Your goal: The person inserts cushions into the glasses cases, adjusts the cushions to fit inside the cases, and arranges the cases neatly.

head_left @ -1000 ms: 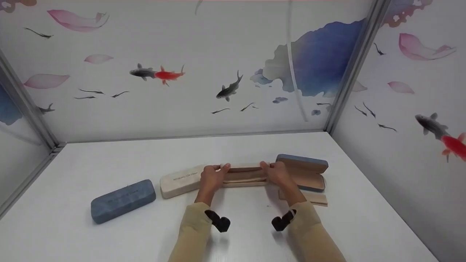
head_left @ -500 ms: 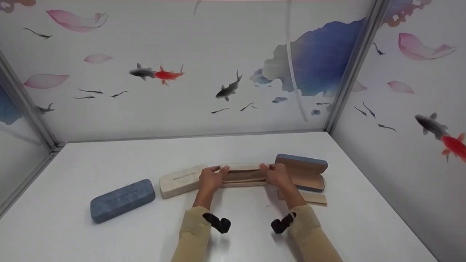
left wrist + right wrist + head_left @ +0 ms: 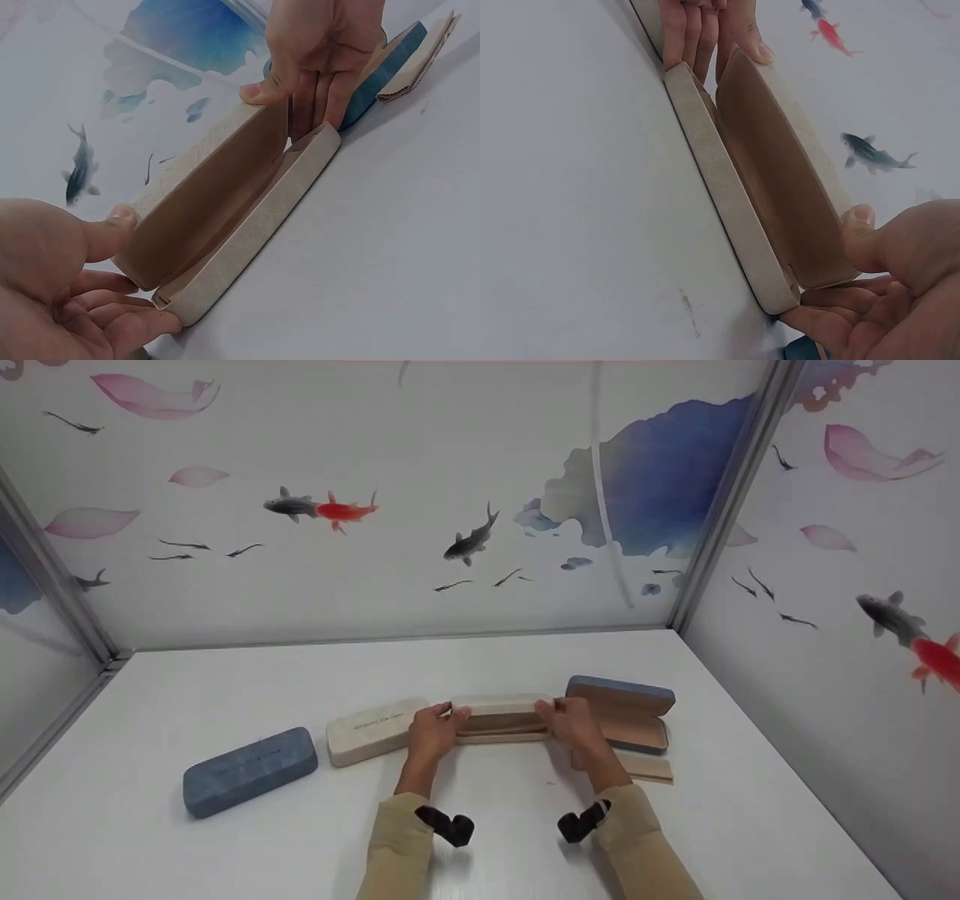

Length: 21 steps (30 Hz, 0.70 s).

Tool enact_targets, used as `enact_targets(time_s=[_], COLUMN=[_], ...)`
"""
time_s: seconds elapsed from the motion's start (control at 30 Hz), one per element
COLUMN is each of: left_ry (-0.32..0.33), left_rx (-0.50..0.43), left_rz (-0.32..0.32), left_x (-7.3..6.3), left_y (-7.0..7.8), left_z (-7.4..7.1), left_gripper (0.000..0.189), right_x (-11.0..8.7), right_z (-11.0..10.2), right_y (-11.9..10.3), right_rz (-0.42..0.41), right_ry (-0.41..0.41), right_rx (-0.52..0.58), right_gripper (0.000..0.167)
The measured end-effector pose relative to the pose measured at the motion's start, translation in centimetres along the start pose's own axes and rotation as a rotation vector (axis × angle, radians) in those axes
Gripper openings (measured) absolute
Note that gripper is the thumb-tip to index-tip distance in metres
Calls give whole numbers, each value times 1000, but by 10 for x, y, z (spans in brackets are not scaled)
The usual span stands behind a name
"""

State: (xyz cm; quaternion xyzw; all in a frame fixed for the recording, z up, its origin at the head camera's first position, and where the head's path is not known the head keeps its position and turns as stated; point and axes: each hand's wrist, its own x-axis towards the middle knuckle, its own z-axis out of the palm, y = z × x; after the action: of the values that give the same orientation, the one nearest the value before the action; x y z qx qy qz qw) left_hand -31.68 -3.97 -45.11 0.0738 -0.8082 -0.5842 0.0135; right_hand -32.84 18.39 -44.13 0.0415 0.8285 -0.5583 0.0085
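Note:
Between my hands a cream glasses case [image 3: 501, 706] with brown lining stands half open on the table, its lid hinged at the far side. My left hand [image 3: 435, 733] holds the left end, thumb on the lid and fingers at the end of the base, as the left wrist view shows. At the opposite end my right hand [image 3: 577, 725] grips in the same way, thumb [image 3: 860, 232] on the lid's edge. Some lining or cloth shows inside the base [image 3: 255, 229]; its details are in shadow.
Left of my hands lie a closed cream case [image 3: 375, 730] with printed lettering and a closed blue case [image 3: 251, 772]. On the right, an open blue case [image 3: 634, 731] stands behind a folded beige cloth [image 3: 651, 769]. Printed white panels [image 3: 337, 600] wall the table's back and sides.
The cream case's lid has tipped down toward me, so more of its outer face shows. Both hands keep their hold at the ends with little shift.

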Motion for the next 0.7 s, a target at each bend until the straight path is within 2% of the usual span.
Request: enact_targets(time_s=[0.1, 0.23, 0.37, 0.53, 0.7], left_ry=[1, 10, 9, 6, -5], left_rx=[17, 38, 16, -5, -32], left_rz=[19, 34, 36, 58, 54], left_x=[0, -1, -2, -3, -5], left_y=[1, 0, -2, -5, -6], left_z=[0, 2, 3, 3, 2], left_gripper=[53, 51, 50, 48, 49], right_x=[1, 2, 2, 1, 0], right_z=[0, 0, -1, -2, -2], right_y=[1, 4, 6, 7, 7], right_rz=[-13, -47, -36, 21, 36], right_ry=[7, 18, 18, -7, -28], right_rx=[-7, -68, -101, -91, -76], right_gripper=[28, 26, 23, 41, 47])
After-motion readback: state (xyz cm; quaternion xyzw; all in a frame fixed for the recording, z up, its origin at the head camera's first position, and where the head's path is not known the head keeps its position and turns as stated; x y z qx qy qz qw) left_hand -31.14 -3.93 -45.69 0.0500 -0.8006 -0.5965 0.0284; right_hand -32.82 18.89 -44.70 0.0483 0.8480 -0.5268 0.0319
